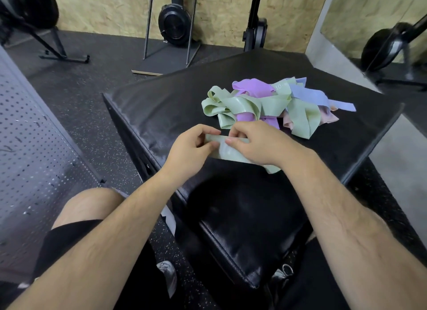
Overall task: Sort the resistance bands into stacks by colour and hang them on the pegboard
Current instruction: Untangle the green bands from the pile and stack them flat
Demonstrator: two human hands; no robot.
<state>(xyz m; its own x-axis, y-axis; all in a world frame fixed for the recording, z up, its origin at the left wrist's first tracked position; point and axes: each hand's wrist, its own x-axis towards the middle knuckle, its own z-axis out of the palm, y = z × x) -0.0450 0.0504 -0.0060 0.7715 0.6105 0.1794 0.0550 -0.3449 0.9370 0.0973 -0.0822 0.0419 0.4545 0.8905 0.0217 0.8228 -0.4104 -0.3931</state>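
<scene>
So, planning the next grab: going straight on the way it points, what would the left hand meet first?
The left hand, pinching a green band, aims up-right; likely the pile's nearest green loop, just past the right hand.

Ahead of me: a black padded box [231, 78] with a glossy vinyl skin, standing on a black rubber floor [80, 106] flecked with pale specks. Rear wall [104, 7]: bare chipboard panels. Against it stand a black fan-wheel machine [174, 25] on a flat board [166, 58] and a black upright post [255, 21]. A grey concrete pillar [323, 48] occupies the right corner.
</scene>
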